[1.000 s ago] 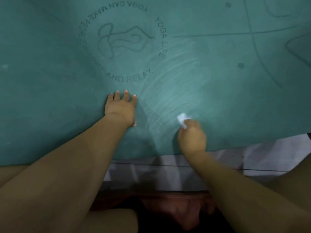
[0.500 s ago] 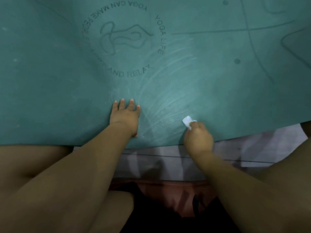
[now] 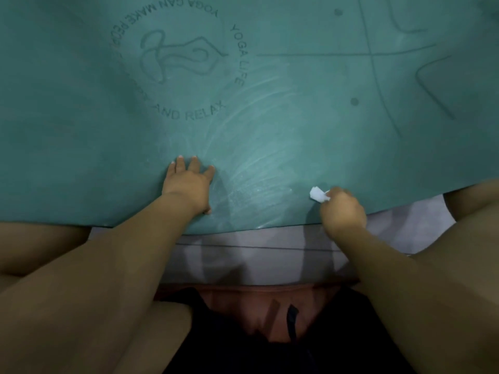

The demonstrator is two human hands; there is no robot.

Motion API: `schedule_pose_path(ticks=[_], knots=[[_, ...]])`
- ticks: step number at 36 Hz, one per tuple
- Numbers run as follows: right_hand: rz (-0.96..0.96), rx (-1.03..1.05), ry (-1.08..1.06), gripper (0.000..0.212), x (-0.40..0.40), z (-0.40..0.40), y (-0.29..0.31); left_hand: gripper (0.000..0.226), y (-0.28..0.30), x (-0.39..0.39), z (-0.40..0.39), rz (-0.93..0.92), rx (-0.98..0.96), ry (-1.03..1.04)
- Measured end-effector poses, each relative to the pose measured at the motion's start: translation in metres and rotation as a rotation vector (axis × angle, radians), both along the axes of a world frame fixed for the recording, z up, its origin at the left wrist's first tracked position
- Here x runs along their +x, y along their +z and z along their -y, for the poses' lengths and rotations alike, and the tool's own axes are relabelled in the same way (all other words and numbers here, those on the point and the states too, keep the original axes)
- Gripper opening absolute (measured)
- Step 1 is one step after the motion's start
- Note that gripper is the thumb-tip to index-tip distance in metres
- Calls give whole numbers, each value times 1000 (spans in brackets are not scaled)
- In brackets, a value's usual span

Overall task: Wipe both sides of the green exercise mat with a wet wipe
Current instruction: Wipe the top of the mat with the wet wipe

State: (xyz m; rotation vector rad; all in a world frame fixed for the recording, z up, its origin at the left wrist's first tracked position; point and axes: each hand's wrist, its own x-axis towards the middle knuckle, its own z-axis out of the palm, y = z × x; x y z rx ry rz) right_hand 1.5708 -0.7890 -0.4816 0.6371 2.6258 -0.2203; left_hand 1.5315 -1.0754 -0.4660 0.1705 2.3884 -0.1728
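Head view, steeply down, close.

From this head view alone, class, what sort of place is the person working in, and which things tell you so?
Probably indoors, at home or in an exercise room, at floor level. The green exercise mat printed with yoga wording lies flat on a pale tiled floor, and the person's knees sit at the mat's near edge.

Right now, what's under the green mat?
At the near edge of the green mat, pale tiled floor shows, and it seems to run underneath. The mat covers everything else below it. On top are the flat left hand and the right hand pinching a white wipe.
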Motion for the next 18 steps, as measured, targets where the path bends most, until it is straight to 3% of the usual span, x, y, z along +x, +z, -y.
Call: schedule_pose_path(ticks=[3, 9, 11, 13, 18], knots=[[-27, -69, 79, 23, 13, 27, -3, 97, 0, 0, -9, 4, 22, 3], [37, -244, 636, 31, 44, 73, -3, 81, -1, -5, -22, -14, 115, 31], [88, -217, 685, 33, 38, 57, -4, 77, -3, -10, -27, -17, 151, 4], [107, -126, 575, 34, 30, 30, -3, 75, -8, -13, -34, -3, 159, -13], [29, 4, 16, 23, 7, -34, 11, 72, -15, -17, -49, -27, 173, 14]])
